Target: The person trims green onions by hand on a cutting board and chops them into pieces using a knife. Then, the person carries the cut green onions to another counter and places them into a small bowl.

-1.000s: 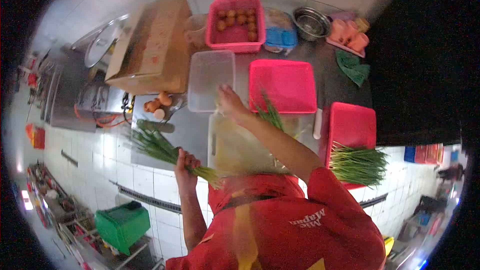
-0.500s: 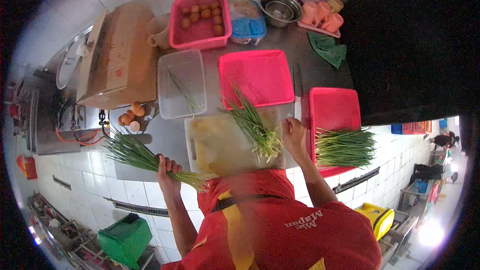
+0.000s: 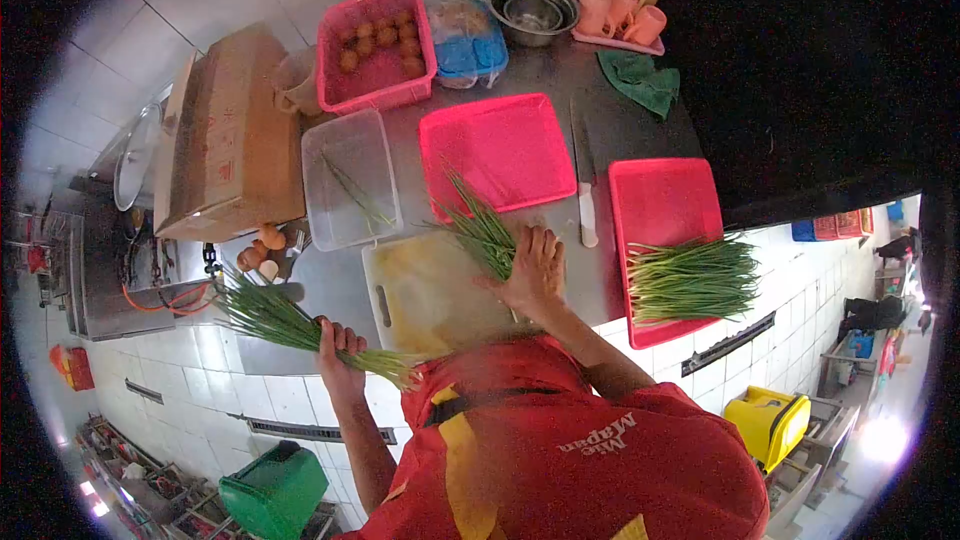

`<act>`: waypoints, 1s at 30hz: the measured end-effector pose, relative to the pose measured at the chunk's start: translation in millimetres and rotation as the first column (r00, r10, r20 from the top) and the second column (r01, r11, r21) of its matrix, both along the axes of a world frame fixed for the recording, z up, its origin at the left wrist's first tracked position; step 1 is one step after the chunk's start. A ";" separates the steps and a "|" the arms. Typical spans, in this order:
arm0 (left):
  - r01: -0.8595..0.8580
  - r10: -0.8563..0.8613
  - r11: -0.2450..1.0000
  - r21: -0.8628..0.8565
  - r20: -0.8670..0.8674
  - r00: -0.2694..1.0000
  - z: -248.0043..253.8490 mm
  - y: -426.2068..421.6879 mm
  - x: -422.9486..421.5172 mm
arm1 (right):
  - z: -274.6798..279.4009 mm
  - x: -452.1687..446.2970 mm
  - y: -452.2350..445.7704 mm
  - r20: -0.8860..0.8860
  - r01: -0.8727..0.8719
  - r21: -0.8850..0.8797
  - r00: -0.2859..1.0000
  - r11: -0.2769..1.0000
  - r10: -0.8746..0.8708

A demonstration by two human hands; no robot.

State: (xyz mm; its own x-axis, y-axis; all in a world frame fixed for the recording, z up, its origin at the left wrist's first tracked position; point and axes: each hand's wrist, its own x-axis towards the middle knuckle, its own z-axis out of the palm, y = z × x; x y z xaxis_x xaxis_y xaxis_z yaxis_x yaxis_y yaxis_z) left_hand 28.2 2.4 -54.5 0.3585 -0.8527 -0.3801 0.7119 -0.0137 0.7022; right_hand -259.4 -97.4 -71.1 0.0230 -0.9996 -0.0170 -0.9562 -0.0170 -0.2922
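A bunch of green onions (image 3: 285, 320) is gripped in my left hand (image 3: 342, 352) at the table's front edge, its green tops pointing left and its pale ends right. My right hand (image 3: 533, 275) lies over a second bunch of green onions (image 3: 480, 230) on the worn white cutting board (image 3: 410, 290), thumb to the left and fingers curled over the stalks. The hand hides that bunch's lower end. To the right of this hand lies a knife (image 3: 585, 185) with a white handle. More green onions (image 3: 690, 280) rest across a pink tray (image 3: 665, 200) at the right.
Behind the board stand a clear container (image 3: 350, 225) holding a few stalks and a pink tray (image 3: 500, 150). A pink basket (image 3: 375, 95) of brown balls, metal bowls (image 3: 533, 15), pink cups (image 3: 620, 10) and a green cloth (image 3: 640, 83) line the back. Eggshells (image 3: 262, 250) and a cardboard box (image 3: 230, 140) are left.
My right hand has moved left from beside the knife handle onto the bunch on the board. My left hand keeps its hold on the other bunch. The view has shifted slightly.
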 end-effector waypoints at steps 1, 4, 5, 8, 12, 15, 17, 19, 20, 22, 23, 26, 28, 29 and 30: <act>0.001 -0.001 1.000 -0.023 -0.002 1.000 -1.9 1.7 1.9 | -4.8 2.9 -1.0 -0.035 -0.019 -0.057 0.999 0.998 0.017; 0.001 -0.001 1.000 -0.012 0.013 1.000 -6.0 6.5 2.7 | -11.5 9.0 -5.8 -0.144 -0.048 0.022 0.988 0.999 0.051; -0.002 0.002 1.000 -0.007 0.014 1.000 -7.4 7.4 1.6 | -16.1 9.8 -8.9 -0.143 -0.051 0.027 0.988 0.998 0.054; -0.015 0.015 1.000 0.018 -0.003 1.000 -1.5 2.5 -6.6 | -27.3 17.5 -21.6 -0.073 -0.037 0.149 0.996 0.988 0.048; -0.001 0.001 1.000 0.015 0.001 1.000 -0.6 -3.4 -9.0 | -36.4 32.5 -27.7 -0.116 -0.105 0.146 0.986 0.984 0.123; 0.012 -0.011 1.000 -0.003 0.018 1.000 -1.8 -4.0 -7.3 | -43.3 39.3 -37.2 -0.109 -0.167 0.216 0.975 0.962 0.194; -0.003 0.003 1.000 -0.001 0.017 1.000 -0.2 -2.6 -7.2 | -45.1 37.5 -38.8 -0.076 -0.172 0.308 0.976 0.936 0.204; -0.024 0.024 1.000 -0.001 0.012 1.000 -0.1 -1.4 -6.9 | -52.4 23.5 -35.8 0.004 -0.237 0.027 0.972 0.971 0.237; -0.035 0.035 0.999 0.011 0.019 0.999 -0.6 0.3 -6.1 | -53.4 13.5 -37.6 -0.001 -0.242 0.026 0.970 0.970 0.243; -0.050 0.049 0.998 0.026 0.019 0.999 -3.4 4.5 -4.1 | -45.9 -4.2 -42.8 0.689 -0.313 0.174 0.716 0.933 0.112; -0.044 0.043 0.999 0.013 0.011 0.999 -5.2 6.4 -2.3 | -43.3 -9.4 -43.2 0.684 -0.315 0.177 0.720 0.932 0.113; -0.030 0.030 1.000 -0.002 0.004 1.000 -6.8 7.6 -1.7 | -30.6 -25.4 -49.3 0.860 -0.307 0.167 0.509 0.937 0.014; -0.023 0.023 1.000 -0.009 0.006 1.000 -6.0 5.6 -2.6 | -22.6 -32.3 -50.2 0.942 -0.302 0.150 0.333 0.941 -0.043; -0.028 0.028 1.000 -0.010 -0.004 1.000 -5.7 4.5 -2.9 | -18.2 -33.9 -50.4 0.986 -0.299 0.132 0.138 0.945 -0.094; -0.035 0.035 0.999 -0.012 -0.014 0.999 -4.8 3.3 -3.0 | -5.4 -33.3 -50.2 0.986 -0.300 0.128 0.139 0.945 -0.090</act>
